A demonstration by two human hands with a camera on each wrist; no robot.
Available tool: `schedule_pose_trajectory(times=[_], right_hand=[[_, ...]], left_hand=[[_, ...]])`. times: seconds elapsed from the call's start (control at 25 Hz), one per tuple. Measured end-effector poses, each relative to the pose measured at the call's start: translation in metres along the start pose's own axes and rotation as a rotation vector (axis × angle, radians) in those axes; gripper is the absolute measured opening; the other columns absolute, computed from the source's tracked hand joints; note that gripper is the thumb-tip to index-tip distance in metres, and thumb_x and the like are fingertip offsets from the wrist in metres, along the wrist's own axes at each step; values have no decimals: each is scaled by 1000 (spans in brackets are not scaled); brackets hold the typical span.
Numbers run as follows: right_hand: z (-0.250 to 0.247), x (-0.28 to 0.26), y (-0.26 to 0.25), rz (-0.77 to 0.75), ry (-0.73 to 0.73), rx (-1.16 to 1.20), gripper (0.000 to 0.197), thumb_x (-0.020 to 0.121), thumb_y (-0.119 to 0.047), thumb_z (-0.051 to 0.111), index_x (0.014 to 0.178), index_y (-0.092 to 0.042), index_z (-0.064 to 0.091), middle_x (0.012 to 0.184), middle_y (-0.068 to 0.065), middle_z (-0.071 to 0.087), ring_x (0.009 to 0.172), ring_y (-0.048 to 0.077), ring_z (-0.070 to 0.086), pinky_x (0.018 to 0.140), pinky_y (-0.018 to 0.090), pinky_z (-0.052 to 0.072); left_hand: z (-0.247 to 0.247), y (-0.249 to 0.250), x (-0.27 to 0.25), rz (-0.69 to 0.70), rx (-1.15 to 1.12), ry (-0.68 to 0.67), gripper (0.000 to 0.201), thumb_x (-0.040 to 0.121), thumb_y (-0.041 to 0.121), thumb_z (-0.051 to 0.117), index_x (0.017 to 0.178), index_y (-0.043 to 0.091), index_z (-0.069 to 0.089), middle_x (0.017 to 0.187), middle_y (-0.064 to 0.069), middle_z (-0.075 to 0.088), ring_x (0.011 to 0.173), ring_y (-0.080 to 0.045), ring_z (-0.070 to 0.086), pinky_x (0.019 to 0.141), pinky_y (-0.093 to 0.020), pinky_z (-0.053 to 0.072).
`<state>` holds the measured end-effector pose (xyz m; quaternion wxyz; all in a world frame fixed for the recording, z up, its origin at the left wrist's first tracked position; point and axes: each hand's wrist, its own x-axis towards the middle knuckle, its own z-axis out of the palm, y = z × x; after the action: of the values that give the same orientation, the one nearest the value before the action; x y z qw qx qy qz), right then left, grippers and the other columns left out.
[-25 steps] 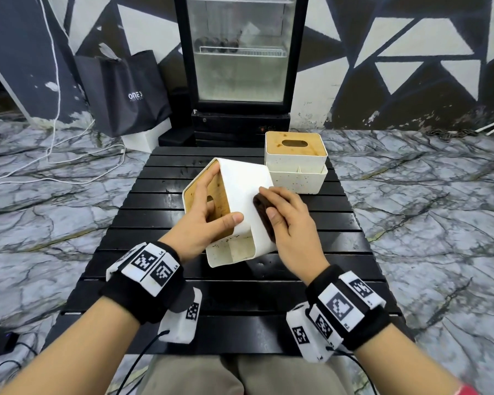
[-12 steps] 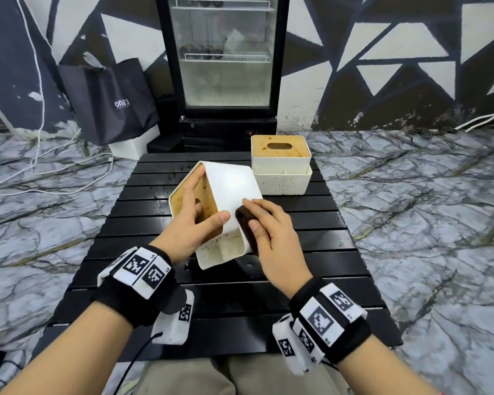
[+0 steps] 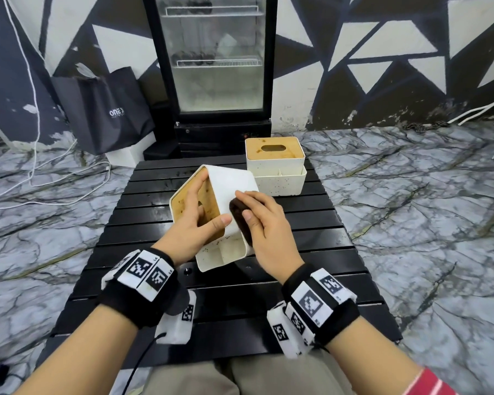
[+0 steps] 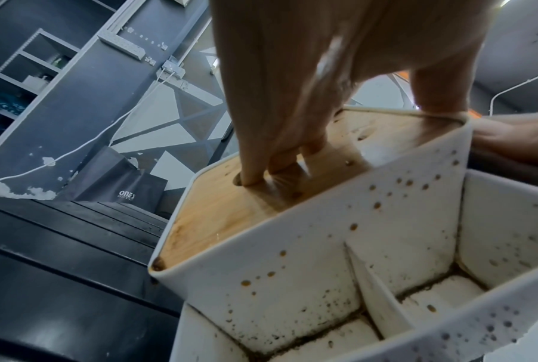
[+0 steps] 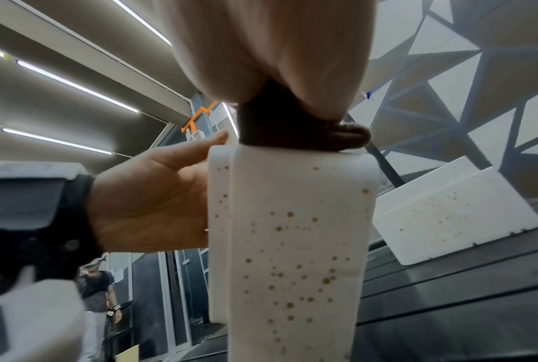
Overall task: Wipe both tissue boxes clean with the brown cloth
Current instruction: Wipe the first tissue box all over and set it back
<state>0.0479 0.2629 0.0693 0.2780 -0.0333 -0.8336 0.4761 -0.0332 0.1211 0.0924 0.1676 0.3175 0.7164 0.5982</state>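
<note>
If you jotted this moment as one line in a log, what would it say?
left hand: holds tilted tissue box | right hand: presses brown cloth on its side | second tissue box: upright on table, untouched

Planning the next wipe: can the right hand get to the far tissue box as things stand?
Probably yes. The far tissue box stands in the open just beyond the right hand, nothing between; the hand still presses the brown cloth on the tilted box.

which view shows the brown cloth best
The head view: the brown cloth lies flat under the right hand against the tilted tissue box. The right wrist view shows only its bunched edge; the left wrist view barely shows it.
</note>
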Motion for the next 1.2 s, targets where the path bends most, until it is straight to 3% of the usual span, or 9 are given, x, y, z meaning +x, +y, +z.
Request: schedule_pose_trajectory(times=[0.08,0.2,0.36,0.44,0.52,0.68,0.8,0.92,1.2], right_hand=[[0,-3,3,26,23,8,35,94,-22,40,128,-24,51,125,-9,45,120,12,36,100,18,24],[6,-6,-4,0,26,-5,39,92,-25,38,128,-23,51,127,-5,45,118,9,33,98,8,21],[6,17,-14,-95,9,-6,38,92,-20,39,128,-19,51,126,0,47,118,15,37,99,10,24],[3,29,-12,-102,4,-23,37,92,-19,39,128,-18,51,126,3,48,119,21,39,101,19,26],[4,31,-12,-95,-2,-75,39,92,-21,37,129,-16,50,128,4,46,120,22,38,101,18,22],[9,34,-25,-161,-51,-157,38,95,-13,38,132,-13,45,133,8,43,121,22,33,97,13,17],[3,50,-22,-161,-58,-128,37,95,-14,38,131,-15,46,131,7,45,120,24,36,100,21,24],[0,56,-17,-109,-40,-130,37,95,-16,38,131,-16,46,129,6,45,119,25,38,102,28,29],[-5,68,-25,-141,-118,-145,34,96,-14,39,129,-17,47,128,5,47,119,22,40,103,30,31]], left_hand=[[0,-1,-1,-8,-11,12,77,90,6,55,132,50,8,110,36,43,97,8,61,71,-13,51],[-1,-4,-3,6,-4,-13,78,90,8,57,132,52,8,106,43,43,98,11,59,71,-15,52],[1,-3,-5,11,10,-66,80,85,20,63,124,64,9,129,17,44,106,5,58,74,-17,51],[0,-4,-4,8,-4,-52,80,88,12,60,125,61,9,122,20,47,101,7,59,73,-17,52],[-2,-6,-3,8,-21,-47,79,88,10,58,126,59,8,120,20,48,100,7,60,71,-17,52],[1,-1,-6,44,4,-63,83,78,35,68,128,66,10,149,2,27,123,-15,49,77,-22,53],[1,-2,-6,37,-11,-87,84,70,42,68,128,67,12,148,-6,30,114,-16,53,72,-21,52],[0,-3,-5,25,-41,-82,83,74,34,68,125,68,13,140,-10,41,107,-12,58,70,-19,52],[1,-4,-6,43,-74,-99,82,68,41,68,122,73,15,145,-7,35,118,-17,53,76,-23,53]])
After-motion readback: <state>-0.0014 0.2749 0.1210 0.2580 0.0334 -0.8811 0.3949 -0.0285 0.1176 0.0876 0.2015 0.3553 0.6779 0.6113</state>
